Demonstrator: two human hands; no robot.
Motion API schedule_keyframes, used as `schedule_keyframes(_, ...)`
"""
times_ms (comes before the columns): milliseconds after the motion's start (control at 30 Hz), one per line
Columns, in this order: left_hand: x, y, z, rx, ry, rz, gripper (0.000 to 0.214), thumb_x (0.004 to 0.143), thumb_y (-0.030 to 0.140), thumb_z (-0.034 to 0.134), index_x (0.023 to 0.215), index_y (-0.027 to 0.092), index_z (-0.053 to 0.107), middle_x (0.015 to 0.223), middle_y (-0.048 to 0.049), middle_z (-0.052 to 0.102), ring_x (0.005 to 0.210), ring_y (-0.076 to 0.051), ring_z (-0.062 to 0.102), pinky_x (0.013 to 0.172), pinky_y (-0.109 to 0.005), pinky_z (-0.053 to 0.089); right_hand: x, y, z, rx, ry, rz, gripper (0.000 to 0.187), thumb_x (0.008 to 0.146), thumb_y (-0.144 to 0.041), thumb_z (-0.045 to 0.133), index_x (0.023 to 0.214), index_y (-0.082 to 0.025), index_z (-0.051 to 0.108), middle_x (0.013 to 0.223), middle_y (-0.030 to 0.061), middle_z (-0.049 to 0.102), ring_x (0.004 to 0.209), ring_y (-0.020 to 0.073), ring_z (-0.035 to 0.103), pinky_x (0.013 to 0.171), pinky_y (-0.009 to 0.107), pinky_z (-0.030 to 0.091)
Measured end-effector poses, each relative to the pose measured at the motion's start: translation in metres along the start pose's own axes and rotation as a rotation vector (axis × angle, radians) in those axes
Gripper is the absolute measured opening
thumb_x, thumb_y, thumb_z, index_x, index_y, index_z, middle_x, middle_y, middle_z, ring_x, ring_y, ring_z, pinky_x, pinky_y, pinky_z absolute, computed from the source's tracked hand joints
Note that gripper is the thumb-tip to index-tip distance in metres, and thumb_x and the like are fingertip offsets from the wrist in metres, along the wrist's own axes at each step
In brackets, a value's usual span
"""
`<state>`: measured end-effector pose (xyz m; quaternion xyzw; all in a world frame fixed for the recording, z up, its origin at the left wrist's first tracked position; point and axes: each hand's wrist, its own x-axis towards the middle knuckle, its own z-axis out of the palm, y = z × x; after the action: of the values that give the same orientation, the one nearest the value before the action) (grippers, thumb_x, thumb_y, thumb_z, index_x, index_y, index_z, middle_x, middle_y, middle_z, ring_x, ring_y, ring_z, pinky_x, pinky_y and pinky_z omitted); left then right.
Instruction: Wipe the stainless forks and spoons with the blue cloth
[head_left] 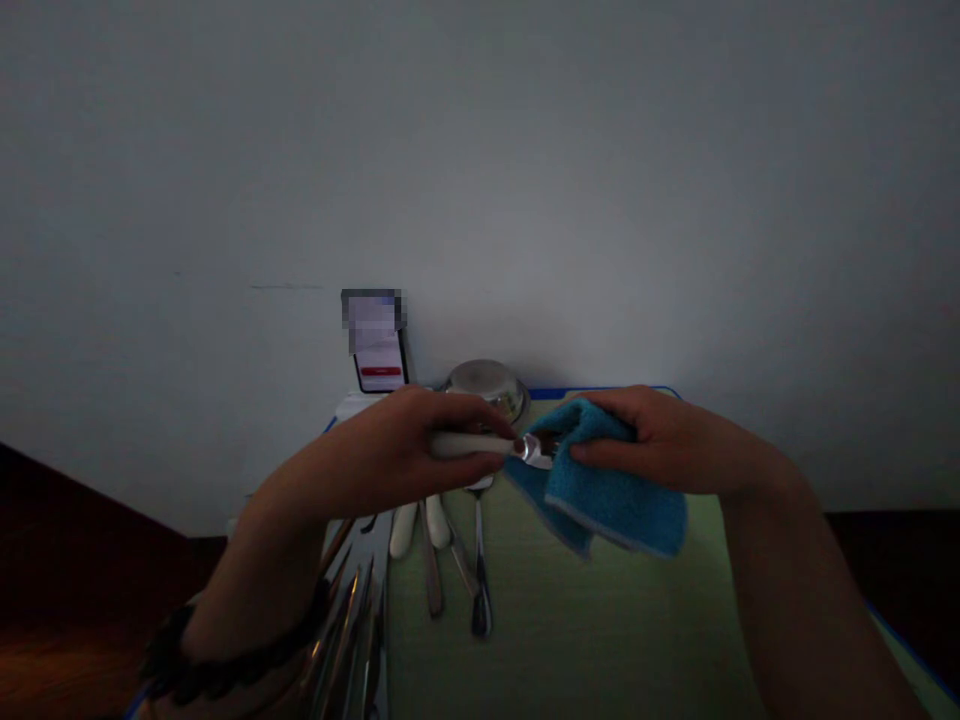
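My left hand (420, 440) is closed around the white handle of a piece of cutlery (469, 445), held level above the table. Its shiny metal end points right and goes into a blue cloth (619, 500), so the full shape of that end is hidden. Pinched in my right hand (660, 430), the cloth is folded over the metal end and hangs down in loose corners. Below my left hand lie several utensils, among them a white handle (403, 530) and a metal utensil (480, 580) with its wide end towards me.
An upturned metal bowl (484, 378) sits at the back by the wall (570, 200). Left of it a phone (381, 355) leans upright. Several long metal utensils (345, 620) lie on a grey strip along the left of the light green tabletop (585, 640), which has a blue edge.
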<state>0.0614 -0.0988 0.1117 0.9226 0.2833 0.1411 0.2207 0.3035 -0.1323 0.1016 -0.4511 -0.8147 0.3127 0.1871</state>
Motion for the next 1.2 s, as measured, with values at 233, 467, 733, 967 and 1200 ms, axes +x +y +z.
schedule_keyframes(233, -0.0014, -0.0006, -0.0014, 0.020, -0.009, 0.007, 0.029, 0.083, 0.037, 0.049, 0.102, 0.021, 0.063, 0.075, 0.0000, 0.066, 0.064, -0.011, 0.059, 0.058, -0.018, 0.042, 0.0003, -0.0001, -0.0011, -0.008, -0.048, -0.050, 0.015, 0.081, -0.020, 0.051, 0.093, -0.019, 0.058, 0.082, -0.0027, 0.062, 0.068, 0.0091, 0.056, 0.057, 0.018, 0.044)
schedule_keyframes(467, -0.0005, 0.0006, -0.0017, 0.040, -0.010, -0.039, 0.029, 0.082, 0.038, 0.050, 0.101, 0.021, 0.064, 0.076, 0.0003, 0.067, 0.064, -0.011, 0.059, 0.058, -0.019, 0.042, 0.0020, 0.0002, 0.0007, -0.077, -0.020, 0.003, 0.018, 0.081, -0.026, 0.052, 0.097, -0.020, 0.058, 0.082, -0.0022, 0.062, 0.067, 0.0104, 0.056, 0.056, 0.020, 0.043)
schedule_keyframes(733, 0.0001, 0.0007, -0.0016, 0.037, -0.020, -0.032, 0.029, 0.082, 0.037, 0.051, 0.102, 0.021, 0.064, 0.076, 0.0000, 0.067, 0.065, -0.011, 0.060, 0.060, -0.019, 0.043, 0.0030, -0.0002, 0.0013, -0.089, -0.019, -0.015, 0.017, 0.080, -0.024, 0.052, 0.096, -0.020, 0.058, 0.082, -0.0023, 0.062, 0.068, 0.0104, 0.056, 0.058, 0.020, 0.043)
schedule_keyframes(967, -0.0024, -0.0013, -0.0007, 0.022, -0.018, -0.025, 0.035, 0.076, 0.031, 0.060, 0.109, 0.023, 0.056, 0.091, 0.0004, 0.066, 0.076, -0.013, 0.061, 0.064, -0.019, 0.045, 0.0015, 0.0017, 0.0007, -0.049, 0.014, 0.034, 0.020, 0.080, -0.025, 0.052, 0.098, -0.020, 0.058, 0.083, -0.0012, 0.064, 0.068, 0.0117, 0.058, 0.056, 0.021, 0.044)
schedule_keyframes(1200, -0.0022, -0.0014, -0.0015, 0.095, 0.106, 0.002, 0.026, 0.080, 0.033, 0.057, 0.104, 0.025, 0.060, 0.092, 0.0025, 0.067, 0.078, -0.011, 0.062, 0.067, -0.018, 0.044, 0.0028, 0.0059, 0.0005, -0.027, 0.060, 0.089, 0.019, 0.080, -0.033, 0.052, 0.093, -0.021, 0.059, 0.082, -0.0014, 0.065, 0.068, 0.0124, 0.059, 0.057, 0.022, 0.044)
